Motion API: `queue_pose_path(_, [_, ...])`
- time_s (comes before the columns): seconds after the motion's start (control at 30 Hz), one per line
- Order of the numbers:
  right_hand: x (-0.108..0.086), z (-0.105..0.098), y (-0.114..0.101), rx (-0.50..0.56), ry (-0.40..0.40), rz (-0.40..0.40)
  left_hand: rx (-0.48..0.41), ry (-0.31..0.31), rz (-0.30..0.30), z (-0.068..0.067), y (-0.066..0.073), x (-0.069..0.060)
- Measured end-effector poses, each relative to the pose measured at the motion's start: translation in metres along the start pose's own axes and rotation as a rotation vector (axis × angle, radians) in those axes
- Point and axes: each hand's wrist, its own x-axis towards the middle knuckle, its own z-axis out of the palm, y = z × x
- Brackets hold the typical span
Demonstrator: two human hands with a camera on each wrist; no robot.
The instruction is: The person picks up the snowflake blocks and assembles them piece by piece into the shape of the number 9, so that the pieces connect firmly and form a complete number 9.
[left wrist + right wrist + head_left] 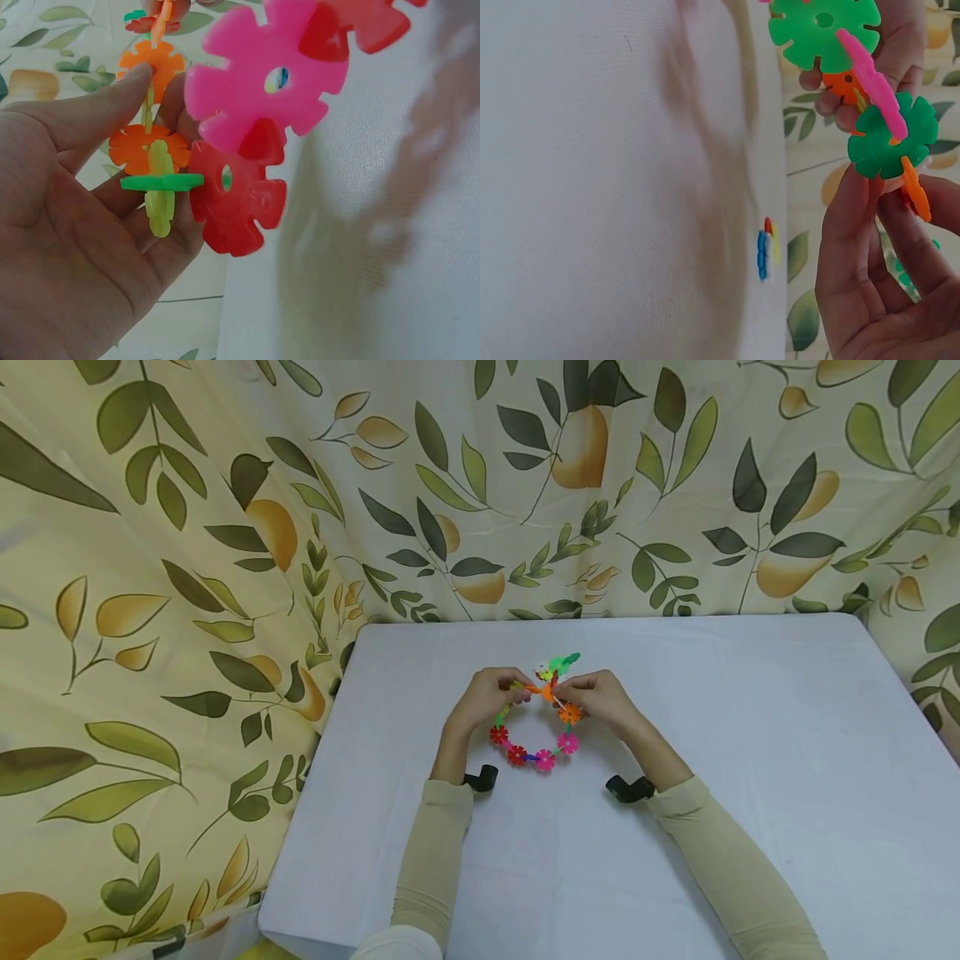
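Note:
A ring of interlocking snowflake discs (567,743) in pink, red, orange, green and yellow hangs between both hands. My left hand (489,697) pinches it at the upper left, the thumb against an orange disc (152,64) in the left wrist view. Opposite, my right hand (600,695) pinches the upper right, by a green disc (894,142) and an orange disc (916,191) in the right wrist view. A red disc (238,199) and a pink disc (240,64) follow along the chain in the left wrist view. Fingertips partly hide where the top pieces meet.
Just beyond the hands lie loose discs (558,667), green, yellow and others. Blue, red and yellow discs (763,251) show on the white table (750,735). Black wrist cameras (482,778) sit at both wrists. A leaf-patterned curtain (480,485) hangs behind.

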Motion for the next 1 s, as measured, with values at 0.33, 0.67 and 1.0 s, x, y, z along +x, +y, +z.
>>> queue_pose_path(0.33, [0.002, 0.002, 0.005, 0.004, 0.002, 0.005, 0.058, -0.001, 0.024, 0.007, 0.001, 0.001])
queue_pose_path(0.67, [0.001, 0.003, 0.006, 0.016, 0.014, 0.005, 0.096, 0.014, -0.002, 0.012, 0.006, 0.0])
queue_pose_path(1.0, [0.0, 0.004, 0.004, 0.032, 0.007, 0.011, 0.09, 0.06, -0.029, 0.007, 0.005, 0.002])
